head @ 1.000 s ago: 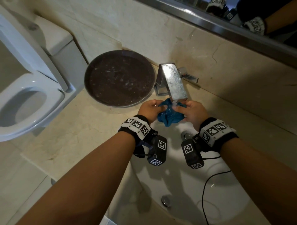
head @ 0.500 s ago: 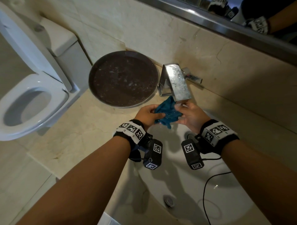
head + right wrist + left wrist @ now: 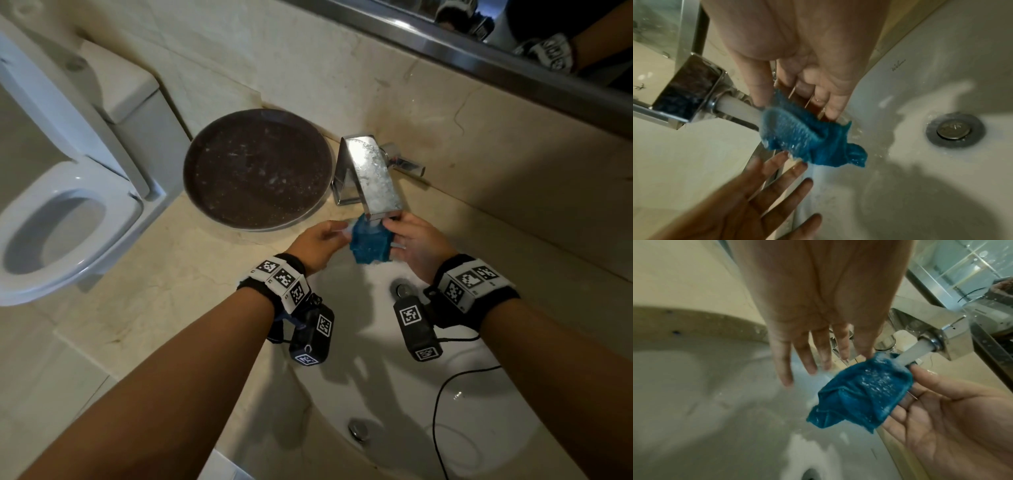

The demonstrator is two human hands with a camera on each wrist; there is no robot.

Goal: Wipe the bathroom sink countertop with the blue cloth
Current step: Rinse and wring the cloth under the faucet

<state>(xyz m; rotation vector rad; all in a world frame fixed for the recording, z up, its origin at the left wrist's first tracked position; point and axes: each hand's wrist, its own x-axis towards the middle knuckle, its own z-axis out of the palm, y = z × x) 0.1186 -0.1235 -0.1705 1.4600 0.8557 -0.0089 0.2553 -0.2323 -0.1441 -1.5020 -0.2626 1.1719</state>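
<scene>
The wet blue cloth [image 3: 370,245] [image 3: 863,394] [image 3: 807,139] hangs under the chrome faucet [image 3: 373,178] [image 3: 937,331] [image 3: 690,91], and a water stream [image 3: 914,352] [image 3: 737,107] runs onto it. My right hand [image 3: 414,243] [image 3: 941,410] [image 3: 797,87] holds the cloth, thumb on top and fingers beneath. My left hand [image 3: 318,243] [image 3: 818,356] [image 3: 766,186] is beside it with fingers straight and spread, fingertips at the cloth's edge. Both hands are over the white sink basin [image 3: 445,394]. The beige countertop [image 3: 164,308] lies to the left.
A round dark tray [image 3: 257,168] sits on the counter left of the faucet. A white toilet [image 3: 61,222] stands beyond the counter's left edge. The basin has a drain [image 3: 358,430] [image 3: 954,129], and a black cable [image 3: 442,394] hangs over it. The mirror frame [image 3: 479,58] runs above the wall.
Both hands gripped the bunched cloth below the spout a second ago. My left hand has since let go and straightened its fingers; the cloth now hangs flatter in my right hand under the stream.
</scene>
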